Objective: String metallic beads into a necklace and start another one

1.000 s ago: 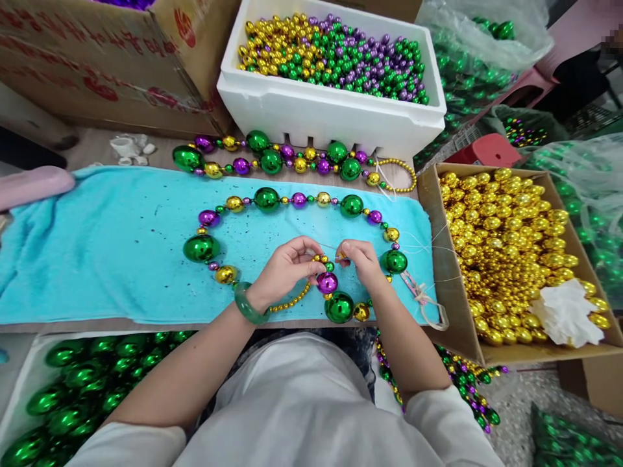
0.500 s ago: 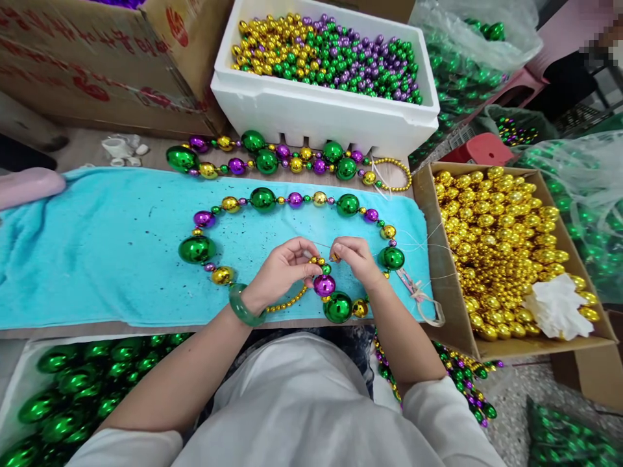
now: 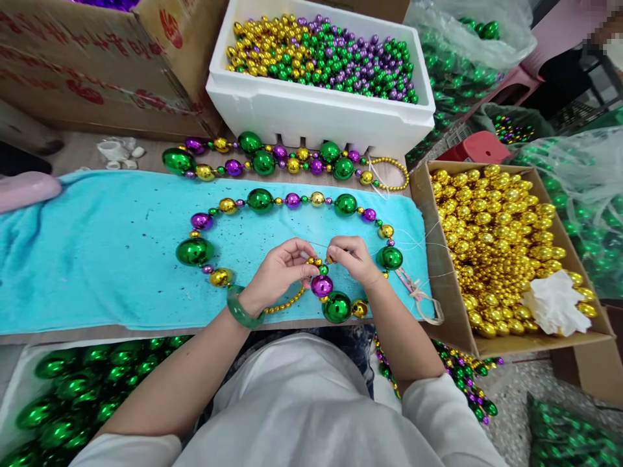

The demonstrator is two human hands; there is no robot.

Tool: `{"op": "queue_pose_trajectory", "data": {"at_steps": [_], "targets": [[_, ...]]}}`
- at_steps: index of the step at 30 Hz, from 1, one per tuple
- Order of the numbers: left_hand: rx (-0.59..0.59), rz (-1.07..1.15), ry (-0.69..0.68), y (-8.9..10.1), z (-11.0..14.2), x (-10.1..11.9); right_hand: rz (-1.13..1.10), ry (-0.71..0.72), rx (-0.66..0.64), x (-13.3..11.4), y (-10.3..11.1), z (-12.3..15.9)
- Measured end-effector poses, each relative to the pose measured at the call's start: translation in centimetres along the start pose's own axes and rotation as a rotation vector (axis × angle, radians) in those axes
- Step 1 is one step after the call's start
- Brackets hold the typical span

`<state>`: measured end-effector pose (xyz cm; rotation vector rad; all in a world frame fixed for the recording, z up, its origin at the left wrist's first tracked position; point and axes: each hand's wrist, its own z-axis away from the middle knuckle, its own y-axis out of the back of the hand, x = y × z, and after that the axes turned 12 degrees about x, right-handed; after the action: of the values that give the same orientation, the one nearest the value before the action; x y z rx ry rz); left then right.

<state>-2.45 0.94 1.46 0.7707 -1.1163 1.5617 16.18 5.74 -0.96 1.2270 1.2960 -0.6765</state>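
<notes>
Two bare hands sit just beside each other: the left hand's (image 3: 280,271) fingers pinch small gold beads (image 3: 314,261), while the right hand's (image 3: 351,261) fingers are clamped together on a gold bit (image 3: 331,259), mostly hidden. A thin thread (image 3: 318,244) shows between them. Just below the left fingertips are a purple bead (image 3: 322,285) and a large green bead (image 3: 337,307), part of the necklace (image 3: 261,200) looped on a blue towel (image 3: 97,246). A gold chain (image 3: 287,305) curves beneath the left wrist, which wears a green bangle (image 3: 238,306). Beyond the towel, a second necklace (image 3: 263,163) lies on the surface (image 3: 163,144) near a white foam box (image 3: 316,107) of smaller beads. To the right, a carton (image 3: 457,285) holds gold beads and crumpled white tissue (image 3: 557,303).
</notes>
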Motion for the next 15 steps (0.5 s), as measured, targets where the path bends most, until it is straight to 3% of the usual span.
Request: {"op": "queue_pose_trajectory", "data": {"at_steps": [15], "targets": [[-0.01,-0.004,-0.006,0.18,0.06,-0.27,0.096,0.121,0.035,-0.47,0.49,-0.22]]}}
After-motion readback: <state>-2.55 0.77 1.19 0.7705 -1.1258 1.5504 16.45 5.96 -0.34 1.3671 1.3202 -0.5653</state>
